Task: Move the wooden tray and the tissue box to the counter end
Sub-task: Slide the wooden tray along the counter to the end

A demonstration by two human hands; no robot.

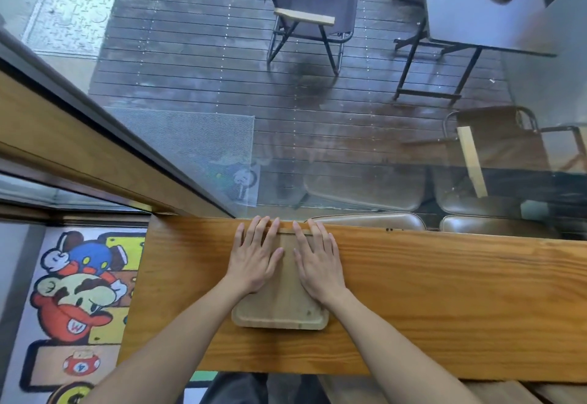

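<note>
Tray of pale wood lies flat on the counter, a long plank of orange-brown wood that runs left to right along a window. The tray sits toward the counter's left end, its long side running near to far, its far edge almost at the counter's far edge by the glass. It has a raised rim and rounded corners, and the part of its floor that shows between and below the hands holds nothing; the rest is covered. Both hands lie palm down on the tray's far half, fingers spread and pointing away. The left hand rests flat and open over the tray's left side, its fingertips reaching the far rim. The right hand rests flat and open over the right side, fingertips likewise at the far rim; whether any fingers curl over that edge cannot be told. Neither hand is closed around anything. No tissue box shows in this view. Left of the counter, on the floor, lies a rug with cartoon figures. Through the glass are dark deck boards, a folding chair and a table. Padded stools stand just beyond the counter's far edge.
</note>
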